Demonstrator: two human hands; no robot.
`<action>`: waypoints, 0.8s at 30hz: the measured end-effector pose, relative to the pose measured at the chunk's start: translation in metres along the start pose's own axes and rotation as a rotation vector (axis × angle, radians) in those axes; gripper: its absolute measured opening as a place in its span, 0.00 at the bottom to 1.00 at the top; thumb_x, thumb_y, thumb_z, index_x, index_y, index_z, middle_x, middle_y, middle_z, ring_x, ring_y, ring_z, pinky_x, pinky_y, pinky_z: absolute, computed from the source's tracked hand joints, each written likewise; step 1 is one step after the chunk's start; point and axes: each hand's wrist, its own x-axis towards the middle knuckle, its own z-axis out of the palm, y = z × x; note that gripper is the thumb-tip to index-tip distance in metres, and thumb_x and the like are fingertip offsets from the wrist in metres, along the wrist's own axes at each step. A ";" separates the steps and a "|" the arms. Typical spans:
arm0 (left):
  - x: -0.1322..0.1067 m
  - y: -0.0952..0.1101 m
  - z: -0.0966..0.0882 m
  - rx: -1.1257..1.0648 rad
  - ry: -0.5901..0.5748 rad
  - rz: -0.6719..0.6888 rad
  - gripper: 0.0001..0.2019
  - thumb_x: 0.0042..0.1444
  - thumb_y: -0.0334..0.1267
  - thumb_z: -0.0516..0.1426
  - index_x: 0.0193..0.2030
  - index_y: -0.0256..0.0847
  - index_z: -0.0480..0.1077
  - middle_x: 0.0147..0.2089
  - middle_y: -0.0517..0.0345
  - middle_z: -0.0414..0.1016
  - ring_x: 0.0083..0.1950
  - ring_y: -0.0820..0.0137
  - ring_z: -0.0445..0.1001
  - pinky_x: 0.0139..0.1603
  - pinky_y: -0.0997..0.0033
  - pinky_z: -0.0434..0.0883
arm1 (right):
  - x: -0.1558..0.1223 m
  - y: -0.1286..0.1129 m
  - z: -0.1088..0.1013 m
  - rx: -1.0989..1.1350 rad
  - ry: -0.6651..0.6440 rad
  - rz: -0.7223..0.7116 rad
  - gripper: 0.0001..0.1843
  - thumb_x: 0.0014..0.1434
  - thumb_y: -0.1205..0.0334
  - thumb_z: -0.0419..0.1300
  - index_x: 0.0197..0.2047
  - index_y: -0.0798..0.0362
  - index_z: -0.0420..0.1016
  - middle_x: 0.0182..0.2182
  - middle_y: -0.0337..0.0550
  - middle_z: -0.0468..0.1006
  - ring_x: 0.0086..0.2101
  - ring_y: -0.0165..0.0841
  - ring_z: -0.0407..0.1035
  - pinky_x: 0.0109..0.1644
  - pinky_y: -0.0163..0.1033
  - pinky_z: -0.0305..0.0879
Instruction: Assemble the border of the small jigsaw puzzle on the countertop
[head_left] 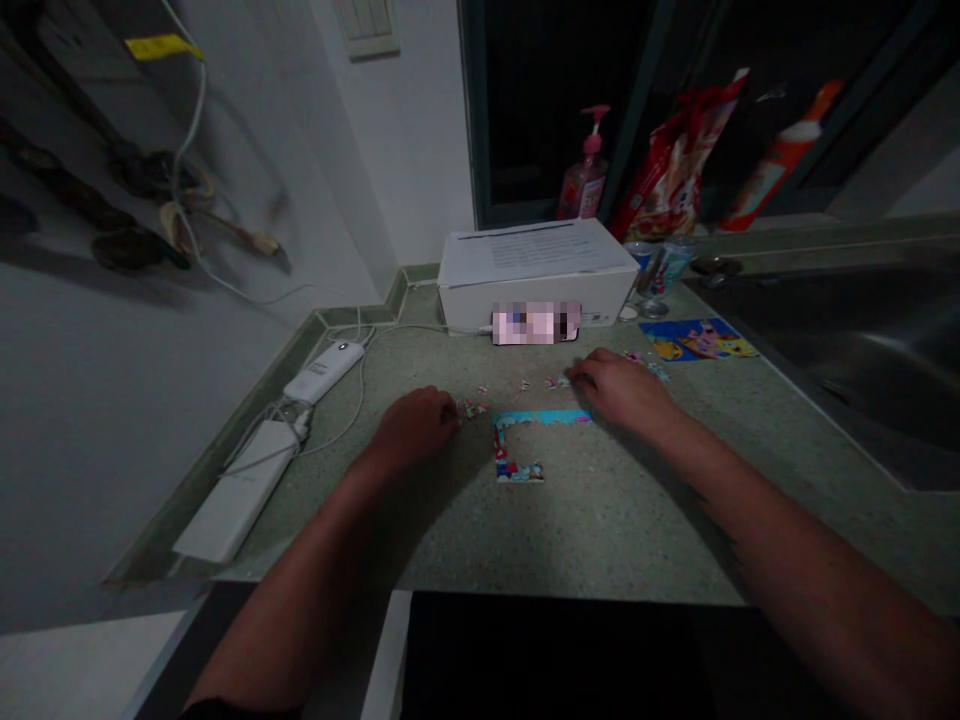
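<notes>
My left hand rests curled on the speckled green countertop, its fingertips beside a small cluster of loose jigsaw pieces. My right hand lies further right, with its fingers reaching towards other loose pieces. Between the hands, a partly assembled jigsaw border forms a blue top strip, with a short multicoloured strip running down its left end. Neither hand shows clearly whether a small piece is held.
A picture card lies at the back right. Behind it stand a white box with a phone and a glass. A steel sink lies right; a power strip and white power brick lie left.
</notes>
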 end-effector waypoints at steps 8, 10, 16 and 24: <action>0.000 0.001 0.003 -0.019 0.054 0.014 0.09 0.65 0.37 0.59 0.47 0.45 0.82 0.51 0.46 0.83 0.51 0.55 0.80 0.51 0.56 0.74 | -0.001 0.002 0.001 0.016 0.014 0.003 0.21 0.72 0.66 0.53 0.56 0.51 0.87 0.52 0.55 0.82 0.46 0.44 0.76 0.49 0.46 0.69; 0.002 0.004 0.006 -0.062 0.082 0.053 0.11 0.66 0.38 0.59 0.50 0.47 0.82 0.51 0.47 0.83 0.51 0.56 0.79 0.53 0.55 0.75 | -0.001 0.001 0.000 0.008 0.006 0.011 0.20 0.72 0.65 0.53 0.55 0.51 0.87 0.52 0.55 0.82 0.46 0.45 0.76 0.49 0.46 0.69; 0.010 0.008 0.017 -0.082 0.056 0.090 0.12 0.66 0.39 0.59 0.51 0.49 0.82 0.52 0.48 0.82 0.53 0.55 0.78 0.56 0.53 0.75 | -0.002 -0.006 -0.007 0.005 -0.032 0.032 0.20 0.72 0.66 0.55 0.58 0.52 0.86 0.54 0.56 0.81 0.50 0.46 0.76 0.50 0.45 0.68; 0.013 0.002 0.018 -0.056 0.053 0.102 0.13 0.66 0.35 0.57 0.50 0.48 0.83 0.52 0.45 0.82 0.54 0.54 0.78 0.58 0.52 0.74 | -0.003 -0.009 -0.012 0.009 -0.046 0.069 0.22 0.73 0.67 0.53 0.59 0.51 0.86 0.54 0.56 0.81 0.50 0.45 0.76 0.51 0.45 0.68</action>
